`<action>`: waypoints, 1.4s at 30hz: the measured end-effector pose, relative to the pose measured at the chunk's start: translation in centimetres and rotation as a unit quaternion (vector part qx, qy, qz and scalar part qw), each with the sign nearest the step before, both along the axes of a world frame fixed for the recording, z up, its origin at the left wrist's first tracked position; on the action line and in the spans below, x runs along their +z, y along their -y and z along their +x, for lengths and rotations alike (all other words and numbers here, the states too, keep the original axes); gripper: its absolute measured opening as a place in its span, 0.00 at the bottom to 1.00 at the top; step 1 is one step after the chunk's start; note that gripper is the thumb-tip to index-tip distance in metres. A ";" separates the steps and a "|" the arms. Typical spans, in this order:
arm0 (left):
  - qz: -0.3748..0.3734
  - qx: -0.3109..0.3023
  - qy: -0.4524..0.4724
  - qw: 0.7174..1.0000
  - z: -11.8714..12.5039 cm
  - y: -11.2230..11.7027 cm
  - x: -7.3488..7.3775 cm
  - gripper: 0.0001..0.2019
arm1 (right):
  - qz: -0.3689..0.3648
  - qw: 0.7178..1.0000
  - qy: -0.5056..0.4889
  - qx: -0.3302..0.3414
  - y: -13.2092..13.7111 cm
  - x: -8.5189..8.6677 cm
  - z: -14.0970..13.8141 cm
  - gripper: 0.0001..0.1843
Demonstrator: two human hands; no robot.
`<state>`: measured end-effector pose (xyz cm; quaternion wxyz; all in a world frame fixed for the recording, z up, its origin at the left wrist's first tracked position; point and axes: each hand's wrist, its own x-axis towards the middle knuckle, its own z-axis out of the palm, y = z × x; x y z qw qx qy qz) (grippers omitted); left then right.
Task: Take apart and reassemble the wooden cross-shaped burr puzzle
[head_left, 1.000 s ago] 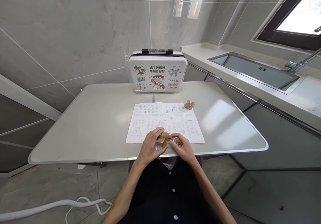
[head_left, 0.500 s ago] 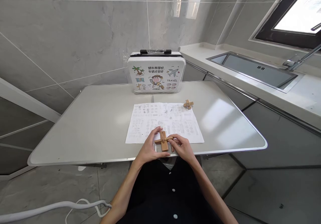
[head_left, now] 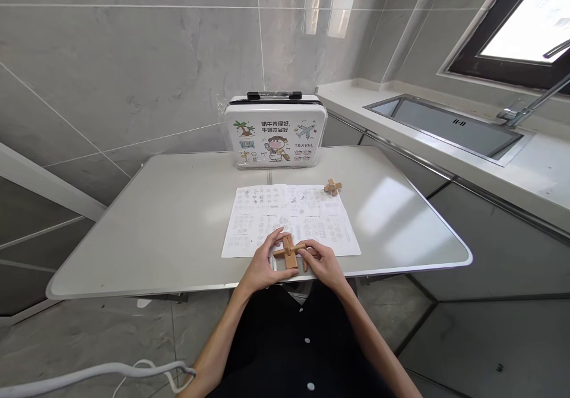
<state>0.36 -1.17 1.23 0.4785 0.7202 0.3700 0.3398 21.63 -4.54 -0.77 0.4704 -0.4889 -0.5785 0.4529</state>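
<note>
Wooden puzzle [head_left: 287,248]: held at the six o'clock edge of the paper sheet [head_left: 249,223], close to the near rim of the table [head_left: 169,226]. Showed a broad block [head_left: 291,261] along the twelve-to-six line, crossed by a slim bar [head_left: 298,247] out toward three o'clock. Could not tell whether resting on the table or lifted just clear. Looked at risk of springing apart, most likely through a tug on the slim bar with too light a hold on the broad block. Might equally have jammed, given a push at a slant rather than straight along the bar. Risked, too, losing a loose piece over the rim, because of working so near it. Left hand [head_left: 262,265]: set at nine o'clock of the puzzle, bowed like a C, fingertips at eleven, thumb stretched under to six, clamped, as best judged, on the broad block end to end. Right hand [head_left: 327,265]: placed at three o'clock, thumb and forefinger pinched together on the slim bar, other fingers curled beneath. Brought forearms [head_left: 220,334] in from seven and five o'clock. Saw a second wooden puzzle [head_left: 332,188] at one o'clock, by the sheet's far corner.
</note>
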 end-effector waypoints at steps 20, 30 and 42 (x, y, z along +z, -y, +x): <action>-0.008 0.024 -0.031 0.999 0.0 -0.1 -0.7 0.49 | -0.012 1.000 -0.011 -0.010 -0.1 -0.4 -0.1 0.20; 0.022 0.040 -0.039 0.998 0.0 0.2 -0.4 0.46 | -0.012 1.000 -0.005 -0.019 -0.2 -0.7 -0.4 0.19; 0.025 0.033 -0.060 0.997 0.2 0.4 0.0 0.45 | -0.028 0.998 -0.015 -0.057 -0.2 -1.0 -0.5 0.24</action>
